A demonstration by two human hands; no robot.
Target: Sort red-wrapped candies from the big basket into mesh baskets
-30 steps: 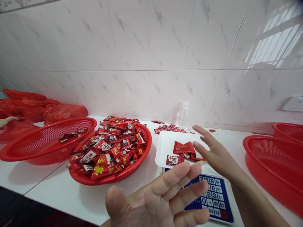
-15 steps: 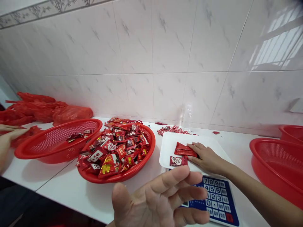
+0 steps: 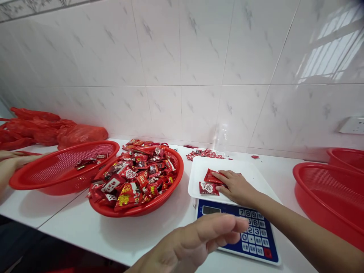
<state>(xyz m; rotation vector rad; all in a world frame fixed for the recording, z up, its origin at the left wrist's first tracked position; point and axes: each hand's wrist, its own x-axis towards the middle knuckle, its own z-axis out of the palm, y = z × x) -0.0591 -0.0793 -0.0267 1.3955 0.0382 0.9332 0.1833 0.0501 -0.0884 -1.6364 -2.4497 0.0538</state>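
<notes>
My left hand (image 3: 196, 240) is raised in the foreground, partly over the blue keypad of a scale (image 3: 236, 248). Its fingers are stretched out, slightly bent, and nothing is held. On the white weighing tray (image 3: 253, 170), my right hand (image 3: 237, 185) lies palm down with its fingers flat over a red packet (image 3: 209, 175). A dark red packet with white lettering (image 3: 208, 188) lies just in front, by the thumb. My right palm hides part of the packets.
A red basket heaped with wrapped packets (image 3: 131, 197) stands left of the scale. Beyond it are a nearly empty red basket (image 3: 62, 163), red plastic bags (image 3: 82, 136) and another person's hand (image 3: 11, 163). More red baskets (image 3: 332, 197) stand right. Small packets (image 3: 203, 153) lie by the wall.
The view has shifted slightly. My left hand has turned more edge-on, with its fingers closer together and its thumb no longer showing. My right hand has moved left, further over the red packet.
</notes>
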